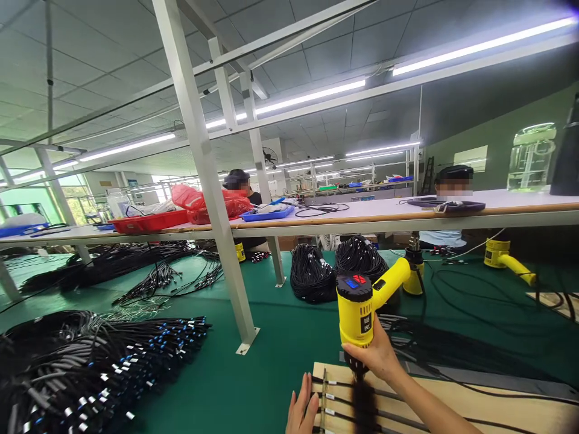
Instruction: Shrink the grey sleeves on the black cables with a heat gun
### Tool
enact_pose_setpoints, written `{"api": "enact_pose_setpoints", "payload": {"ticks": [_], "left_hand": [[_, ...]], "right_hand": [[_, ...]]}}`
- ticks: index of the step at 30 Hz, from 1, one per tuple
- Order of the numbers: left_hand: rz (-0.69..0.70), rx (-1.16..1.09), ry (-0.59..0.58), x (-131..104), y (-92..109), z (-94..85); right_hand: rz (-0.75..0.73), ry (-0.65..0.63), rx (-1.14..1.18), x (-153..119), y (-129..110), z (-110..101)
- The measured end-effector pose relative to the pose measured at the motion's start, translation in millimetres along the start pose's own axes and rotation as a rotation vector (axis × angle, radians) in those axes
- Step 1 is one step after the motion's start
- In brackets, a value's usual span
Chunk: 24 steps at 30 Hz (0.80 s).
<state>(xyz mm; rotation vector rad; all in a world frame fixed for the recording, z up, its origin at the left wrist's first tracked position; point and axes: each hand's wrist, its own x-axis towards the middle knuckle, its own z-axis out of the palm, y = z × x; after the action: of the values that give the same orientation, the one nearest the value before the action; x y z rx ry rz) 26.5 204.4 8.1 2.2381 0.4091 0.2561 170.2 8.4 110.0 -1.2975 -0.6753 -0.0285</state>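
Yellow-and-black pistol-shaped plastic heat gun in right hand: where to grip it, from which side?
Probably the yellow plastic handle, from the picture's upper right: it juts out that way from the upright heat gun, while the right hand wraps the lower body and the black slotted nozzle points down.

Two hands, one left hand (302, 411) and one right hand (379, 354), are at work among three clearly visible yellow heat guns (355, 313) on a factory floor. From where I stand, at least four dark cables (400, 419) cross one wooden board (534, 416). Beyond are two coiled black bundles (312, 280), two people (441, 239), one clear jar (531, 158) and one fan (270, 155).
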Motion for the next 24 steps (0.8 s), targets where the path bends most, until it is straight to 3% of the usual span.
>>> {"api": "enact_pose_setpoints", "payload": {"ticks": [4,9,14,18,24], "left_hand": [[0.079,0.063,0.043,-7.8,5.5,-3.2],[0.242,0.085,0.097,-14.9,-3.1,-2.5],[0.136,0.026,0.027,-10.2,-0.4,-3.1],[-0.028,-0.067,-0.029,-3.9,10.3,-3.6],[-0.018,-0.104,-0.045,-5.8,22.2,-9.1]], "right_hand": [[-0.004,-0.013,0.013,-2.2,-3.4,0.5],[0.028,-0.033,0.018,-7.1,-12.2,-0.5],[0.024,-0.050,0.033,-16.8,-9.8,-4.3],[0.048,-0.074,0.099,-27.0,-9.4,-7.5],[0.042,-0.042,0.153,-40.0,-22.6,-17.4]]}}
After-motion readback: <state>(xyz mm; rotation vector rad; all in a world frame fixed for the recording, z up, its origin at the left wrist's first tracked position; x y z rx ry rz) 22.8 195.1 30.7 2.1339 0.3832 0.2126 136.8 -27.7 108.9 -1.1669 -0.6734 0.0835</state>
